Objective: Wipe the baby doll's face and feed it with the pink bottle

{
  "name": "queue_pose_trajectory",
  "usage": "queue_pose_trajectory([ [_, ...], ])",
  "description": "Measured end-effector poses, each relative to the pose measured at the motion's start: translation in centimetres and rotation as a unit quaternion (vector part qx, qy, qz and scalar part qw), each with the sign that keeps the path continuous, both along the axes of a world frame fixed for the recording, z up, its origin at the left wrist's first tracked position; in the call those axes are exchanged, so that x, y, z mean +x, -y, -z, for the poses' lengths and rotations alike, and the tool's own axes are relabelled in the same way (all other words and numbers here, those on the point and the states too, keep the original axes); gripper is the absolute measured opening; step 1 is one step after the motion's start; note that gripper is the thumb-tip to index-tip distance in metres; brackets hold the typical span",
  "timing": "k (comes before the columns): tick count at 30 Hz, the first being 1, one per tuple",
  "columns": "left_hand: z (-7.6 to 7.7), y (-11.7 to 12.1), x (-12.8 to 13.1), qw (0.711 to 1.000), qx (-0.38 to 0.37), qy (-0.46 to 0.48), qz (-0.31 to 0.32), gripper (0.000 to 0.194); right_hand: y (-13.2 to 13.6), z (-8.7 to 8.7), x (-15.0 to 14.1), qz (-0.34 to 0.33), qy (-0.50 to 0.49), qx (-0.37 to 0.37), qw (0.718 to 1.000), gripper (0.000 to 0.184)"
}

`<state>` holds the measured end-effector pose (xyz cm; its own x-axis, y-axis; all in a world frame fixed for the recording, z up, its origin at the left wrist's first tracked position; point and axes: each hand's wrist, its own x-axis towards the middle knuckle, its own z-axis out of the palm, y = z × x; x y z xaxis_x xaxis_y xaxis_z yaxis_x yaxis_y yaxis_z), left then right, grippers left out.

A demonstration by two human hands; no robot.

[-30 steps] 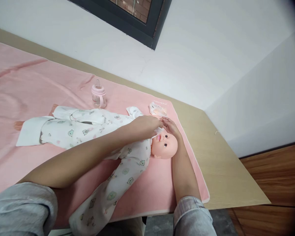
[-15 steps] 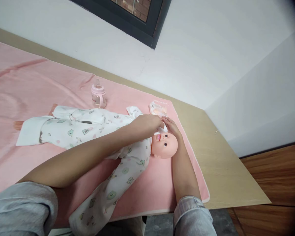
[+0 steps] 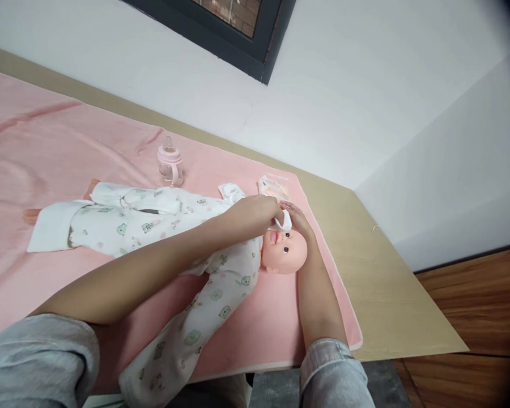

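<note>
A baby doll [image 3: 289,256] in a white printed outfit [image 3: 221,260] lies on its back, its head towards the right. My left hand [image 3: 257,214] reaches across the doll's chest, its fingers pinched on a white cloth or pad [image 3: 285,221] at the far cheek. My right hand [image 3: 296,216] curves round the far side of the head, with the forearm passing beside the crown. Its visible fingers are stretched out near the cloth, and its palm is partly hidden. Both hands are close together.
A pink blanket [image 3: 38,153] covers much of the wooden table [image 3: 365,272]. A pink baby bottle [image 3: 170,163] stands beyond the doll's legs. Near my hands lies a clear plastic packet [image 3: 272,186]. A white wall with a dark window frame [image 3: 261,62] borders the far side.
The white cloth in my left hand has shifted slightly and shows more of its surface by the doll's cheek. The doll and my right hand stay nearly in place.
</note>
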<state>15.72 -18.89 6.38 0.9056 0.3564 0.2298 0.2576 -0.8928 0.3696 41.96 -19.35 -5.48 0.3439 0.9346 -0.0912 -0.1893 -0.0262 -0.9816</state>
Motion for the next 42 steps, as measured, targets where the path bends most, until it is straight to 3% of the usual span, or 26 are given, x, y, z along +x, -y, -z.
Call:
queue_pose_trajectory([
  [5,-0.1,0.1,0.0,0.999,-0.043,-0.007,0.000,0.040,-0.2,0.0,0.0,0.012,0.005,0.000,1.000,0.017],
  [12,-0.9,0.7,0.0,0.998,-0.039,-0.044,-0.003,0.038,-0.2,-0.1,-0.1,0.011,-0.001,-0.003,1.000,0.015],
  [31,-0.9,1.1,0.0,0.998,-0.010,-0.055,0.010,0.037,0.0,-0.4,-0.3,0.019,0.011,-0.012,1.000,0.016],
  [38,-0.9,0.8,-0.2,0.999,-0.014,-0.030,0.020,0.033,0.0,-0.3,-0.2,0.008,-0.010,0.000,1.000,0.016],
  [42,-1.4,0.0,-1.1,1.000,0.003,0.009,0.019,0.027,0.2,-0.4,0.2,-0.012,-0.028,0.023,0.999,0.025],
])
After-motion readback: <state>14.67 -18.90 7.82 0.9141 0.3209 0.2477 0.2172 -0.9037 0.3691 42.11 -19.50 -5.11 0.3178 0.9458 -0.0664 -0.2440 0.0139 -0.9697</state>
